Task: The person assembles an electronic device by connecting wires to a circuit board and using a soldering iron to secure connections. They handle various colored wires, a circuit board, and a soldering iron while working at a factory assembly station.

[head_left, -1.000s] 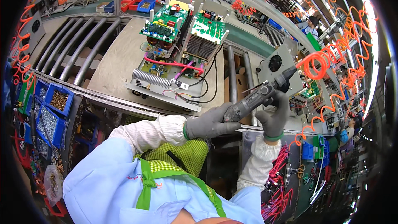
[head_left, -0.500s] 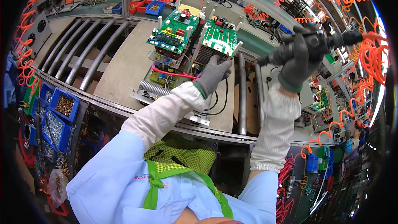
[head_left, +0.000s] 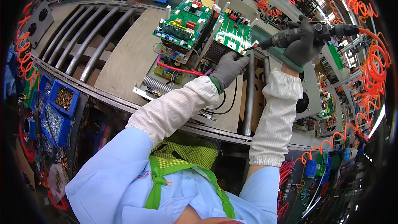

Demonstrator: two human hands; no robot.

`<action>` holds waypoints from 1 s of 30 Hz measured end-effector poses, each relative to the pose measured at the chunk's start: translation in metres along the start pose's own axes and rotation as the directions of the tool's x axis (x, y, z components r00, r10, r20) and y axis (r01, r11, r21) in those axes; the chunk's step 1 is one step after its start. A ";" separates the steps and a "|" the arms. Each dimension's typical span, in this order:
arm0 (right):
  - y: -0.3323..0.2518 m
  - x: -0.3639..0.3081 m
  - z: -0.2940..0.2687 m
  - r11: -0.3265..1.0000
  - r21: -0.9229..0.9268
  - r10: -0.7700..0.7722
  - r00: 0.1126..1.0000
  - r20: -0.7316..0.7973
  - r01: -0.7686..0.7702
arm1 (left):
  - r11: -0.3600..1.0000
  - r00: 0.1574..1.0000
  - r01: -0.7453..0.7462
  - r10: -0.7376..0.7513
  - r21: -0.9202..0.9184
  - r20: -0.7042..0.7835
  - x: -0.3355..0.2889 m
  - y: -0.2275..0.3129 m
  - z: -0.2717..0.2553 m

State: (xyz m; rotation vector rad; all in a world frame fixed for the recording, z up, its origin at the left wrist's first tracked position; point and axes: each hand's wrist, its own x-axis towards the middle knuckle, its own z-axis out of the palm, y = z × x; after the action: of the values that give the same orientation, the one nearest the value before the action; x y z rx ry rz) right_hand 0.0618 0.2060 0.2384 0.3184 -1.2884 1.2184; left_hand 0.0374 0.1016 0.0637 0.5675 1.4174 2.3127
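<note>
1. Since the earlier frame, the R hand (head_left: 304,43) has brought the power driver (head_left: 286,37) left & in: its tip was well apart from the R-side green board (head_left: 232,33), now it's right at that board's near R corner, upper centre of frame; touching or just short, can't tell
2. L hand (head_left: 228,71) has shifted a bit too, now closer to same corner, at the front of the dark finned heat sink (head_left: 217,52) under the board
3. What that means (my read): work has gone from approach to lining up tip w/ a fixing point at the corner, L hand prob steadying or guiding there; no sign yet that anything's been driven
4. R fingers: wrapped round driver body, firm grip; tool lies nearly level, tip toward frame centre, orange coiled hose (head_left: 375,62) off its rear end at far R of frame
5. L fingers: bent, tips together near the corner; can't tell if they pinch a small part or just rest on heat sink
6. Board w/ heat sink sits upper centre, R of the other green board (head_left: 182,23); silver coil (head_left: 155,85) & pink cable (head_left: 180,69) in front, lower L of it; wooden panel (head_left: 124,58) under the lot, metal rollers (head_left: 99,43) showing to upper L
</note>
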 end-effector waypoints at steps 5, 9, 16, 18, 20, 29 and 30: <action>-0.004 -0.005 0.002 0.991 -0.005 0.135 0.991 0.013 -0.135 | 0.991 1.000 0.025 -0.024 -0.130 0.011 0.003 -0.002 0.001; 0.003 0.011 -0.001 0.986 -0.120 0.138 0.965 0.224 -0.113 | 0.997 1.000 -0.009 0.009 -0.078 -0.002 0.004 0.001 0.002; 0.021 0.022 0.011 0.927 -0.140 0.372 0.809 0.455 -0.347 | 0.996 0.996 -0.084 0.084 0.008 -0.037 0.006 0.001 0.001; 0.030 0.028 0.015 0.937 -0.196 0.344 0.855 0.387 -0.288 | 0.995 0.995 -0.082 0.085 0.064 -0.050 0.009 0.001 0.002; 0.033 0.027 0.023 0.949 -0.193 0.304 0.888 0.346 -0.249 | 0.993 0.995 -0.075 0.081 0.090 -0.064 0.012 -0.004 0.001; 0.037 0.023 0.024 0.948 -0.116 0.316 0.907 0.278 -0.295 | 0.995 0.997 -0.022 0.029 0.095 -0.073 0.009 -0.003 0.003; 0.037 0.022 0.024 0.957 -0.114 0.289 0.917 0.277 -0.267 | 0.996 0.996 -0.039 0.045 0.075 -0.074 0.010 -0.003 0.004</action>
State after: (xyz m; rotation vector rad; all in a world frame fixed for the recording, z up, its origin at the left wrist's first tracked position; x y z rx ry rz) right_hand 0.0139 0.2133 0.2495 0.2730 -1.6745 1.3957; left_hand 0.0313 0.1110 0.0638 0.5405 1.5445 2.3460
